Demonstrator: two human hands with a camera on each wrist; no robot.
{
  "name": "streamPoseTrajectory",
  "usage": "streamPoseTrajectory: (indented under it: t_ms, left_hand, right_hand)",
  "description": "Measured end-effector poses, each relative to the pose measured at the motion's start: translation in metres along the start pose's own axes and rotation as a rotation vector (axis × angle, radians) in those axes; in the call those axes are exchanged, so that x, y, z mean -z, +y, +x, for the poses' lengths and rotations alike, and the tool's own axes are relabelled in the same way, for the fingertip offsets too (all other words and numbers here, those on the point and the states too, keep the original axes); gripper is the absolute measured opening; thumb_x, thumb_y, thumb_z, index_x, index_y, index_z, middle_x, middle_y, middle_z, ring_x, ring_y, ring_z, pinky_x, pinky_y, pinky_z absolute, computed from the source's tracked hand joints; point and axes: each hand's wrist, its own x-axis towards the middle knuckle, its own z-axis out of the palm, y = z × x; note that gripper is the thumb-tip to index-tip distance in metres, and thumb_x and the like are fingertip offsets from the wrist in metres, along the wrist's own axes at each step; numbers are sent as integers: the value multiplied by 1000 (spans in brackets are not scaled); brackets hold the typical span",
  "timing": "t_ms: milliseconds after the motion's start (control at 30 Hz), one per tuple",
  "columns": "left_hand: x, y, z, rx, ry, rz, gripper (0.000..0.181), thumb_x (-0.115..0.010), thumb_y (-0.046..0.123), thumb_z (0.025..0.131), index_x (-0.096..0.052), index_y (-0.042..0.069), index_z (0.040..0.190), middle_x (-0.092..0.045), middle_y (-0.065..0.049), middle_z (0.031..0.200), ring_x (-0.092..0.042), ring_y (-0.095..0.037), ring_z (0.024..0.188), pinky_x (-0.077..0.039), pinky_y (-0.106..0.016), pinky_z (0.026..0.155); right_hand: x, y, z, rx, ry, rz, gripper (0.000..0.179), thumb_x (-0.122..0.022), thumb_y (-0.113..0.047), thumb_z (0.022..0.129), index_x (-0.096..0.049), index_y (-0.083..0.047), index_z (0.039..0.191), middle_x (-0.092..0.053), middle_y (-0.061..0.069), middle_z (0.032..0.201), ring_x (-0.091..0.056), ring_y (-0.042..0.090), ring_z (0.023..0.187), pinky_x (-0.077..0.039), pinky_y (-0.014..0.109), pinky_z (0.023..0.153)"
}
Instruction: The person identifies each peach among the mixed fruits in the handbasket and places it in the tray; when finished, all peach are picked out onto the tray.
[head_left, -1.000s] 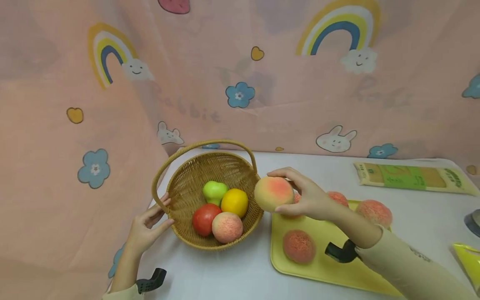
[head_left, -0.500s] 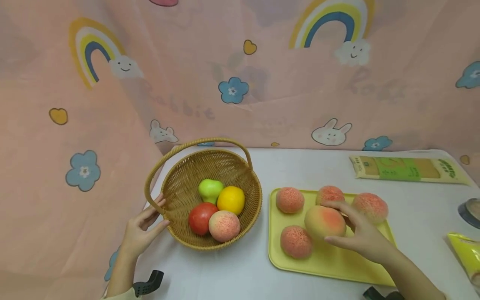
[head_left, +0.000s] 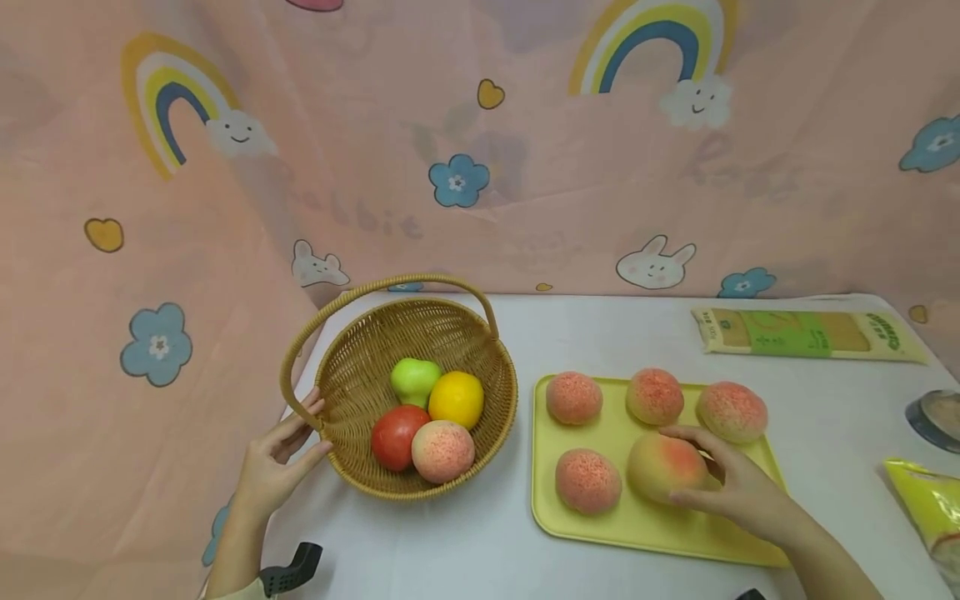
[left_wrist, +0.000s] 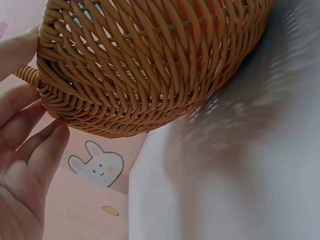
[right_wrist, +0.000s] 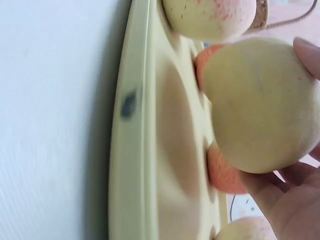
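Note:
My right hand (head_left: 750, 492) holds a large yellow peach (head_left: 663, 469) with a red blush over the yellow tray (head_left: 637, 533). In the right wrist view, thumb and fingers wrap the peach (right_wrist: 262, 105) low above the tray floor; I cannot tell whether it touches. Several smaller pink speckled peaches, such as the front-left one (head_left: 588, 481), sit on the tray. My left hand (head_left: 268, 467) grips the rim of a wicker basket (head_left: 352, 350) beside its handle base. Inside lie a green pear (head_left: 415, 381), a yellow fruit (head_left: 457, 400), a red fruit (head_left: 397, 437) and a pink peach (head_left: 442, 451).
A long noodle packet (head_left: 810, 333) lies at the back right. A round dark-rimmed container (head_left: 937, 419) and a yellow bag (head_left: 926, 508) are at the right edge. A patterned pink cloth (head_left: 555, 183) hangs behind the white table (head_left: 450, 550).
My right hand has carried the large peach from beside the basket rightward and down over the tray. My left hand has kept its grip on the basket. The head view has shifted slightly.

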Motion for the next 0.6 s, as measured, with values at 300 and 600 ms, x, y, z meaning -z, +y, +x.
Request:
streamPoseTrajectory:
  t_ms: [300, 600]
  left_hand:
    - [-2, 4, 1, 23, -5, -42, 55, -63, -25, 74, -47, -20, 126, -35, -39, 139, -44, -9, 133, -42, -18, 102]
    - [0, 5, 1, 16, -4, -1, 55, -64, -24, 73, -48, -19, 126, -37, -38, 138, -45, -8, 132, -43, -17, 101]
  right_hand:
    - [8, 13, -3, -32, -103, -7, 58, -73, -18, 83, -48, -14, 135, -54, -12, 128, -45, -13, 111, -44, 13, 86]
    - [6, 20, -3, -56, -220, 85, 59, -70, -16, 86, -43, -11, 139, -53, -9, 132, -43, -15, 114, -41, 11, 89]
